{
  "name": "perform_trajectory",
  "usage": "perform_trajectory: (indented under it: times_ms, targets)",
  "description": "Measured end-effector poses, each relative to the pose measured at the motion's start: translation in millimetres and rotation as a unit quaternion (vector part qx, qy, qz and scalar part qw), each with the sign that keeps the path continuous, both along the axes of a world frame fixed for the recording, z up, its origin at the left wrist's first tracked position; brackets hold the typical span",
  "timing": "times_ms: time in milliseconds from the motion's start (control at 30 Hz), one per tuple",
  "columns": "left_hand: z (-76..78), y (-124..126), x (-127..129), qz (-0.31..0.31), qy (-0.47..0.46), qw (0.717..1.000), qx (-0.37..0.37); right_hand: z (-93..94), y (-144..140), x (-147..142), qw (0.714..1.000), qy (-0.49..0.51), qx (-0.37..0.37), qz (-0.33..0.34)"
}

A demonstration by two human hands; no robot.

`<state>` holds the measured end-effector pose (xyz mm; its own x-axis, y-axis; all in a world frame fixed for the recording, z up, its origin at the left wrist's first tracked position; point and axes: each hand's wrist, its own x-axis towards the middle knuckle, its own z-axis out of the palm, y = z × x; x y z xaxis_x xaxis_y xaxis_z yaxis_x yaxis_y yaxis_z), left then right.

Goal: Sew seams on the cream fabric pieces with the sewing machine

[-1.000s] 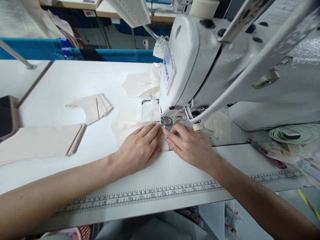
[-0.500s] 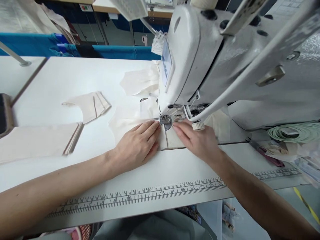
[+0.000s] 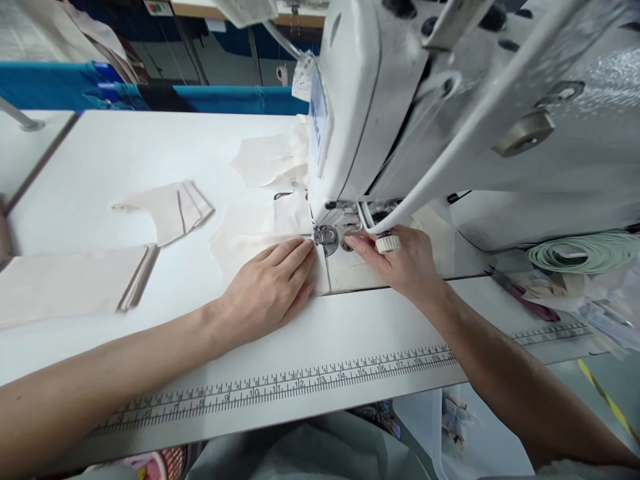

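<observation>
Flat and open-palmed, the left hand [image 3: 267,288] presses down on the cream woven fabric piece [image 3: 253,233], grasping nothing; its fingertips [image 3: 306,245] lie just beside the small metal presser foot [image 3: 327,236], on its left. The right hand [image 3: 405,260] comes in from the other side, fingers loosely extended, its index tip touching or nearly touching the machine bed just right of the foot. It pinches nothing that can be seen.

The fabric lies mostly to the left of the foot and under the left palm, so the left hand is the nearer one to it. Its near edge runs roughly left to right along the front of the bed, and its right end reaches in under the foot. Whether the foot is lowered onto the cloth cannot be told.

The cloth looks thin, matte and limp, lying flat with soft creases. Above it hangs the white enamelled sewing machine head [image 3: 370,100], smooth and glossy. Further left on the white laminate table [image 3: 125,147] sit a stack of folded cream pieces with dark edges [image 3: 170,208] and a larger flat stack [image 3: 70,283]. A printed ruler strip [image 3: 280,387] runs along the table's near edge.
</observation>
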<state>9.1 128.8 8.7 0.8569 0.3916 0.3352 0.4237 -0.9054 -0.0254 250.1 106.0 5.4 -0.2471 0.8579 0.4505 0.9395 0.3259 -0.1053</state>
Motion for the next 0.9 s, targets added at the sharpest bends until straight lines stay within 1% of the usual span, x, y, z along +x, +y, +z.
perform_trajectory:
  times_ms: [100, 367, 533, 733, 800, 900]
  targets:
    - [-0.6, 0, 0, 0.003, 0.000, 1.000, 0.010, 2.2, -4, 0, 1.000, 0.015, 0.022, -0.001]
    - [-2.1, -1, 1, 0.006, -0.016, 1.000, -0.021, 6.4, -11, -4, 0.999, 0.026, -0.027, 0.015]
    - [-0.9, 0, 1, 0.001, -0.009, 1.000, -0.003, 8.2, -11, -1, 0.999, 0.033, -0.037, 0.004]
    - [-3.0, 3, 0, 0.009, -0.007, 0.999, -0.029, 9.0, -11, 1, 0.999, 0.029, -0.044, -0.001]
    - [-2.4, 4, -1, 0.009, -0.006, 0.999, -0.031, 9.5, -11, 1, 0.999, 0.029, -0.043, 0.005]
    - [2.6, 2, -3, 0.006, -0.002, 1.000, -0.025, 10.7, -12, 1, 0.997, 0.034, -0.054, 0.041]
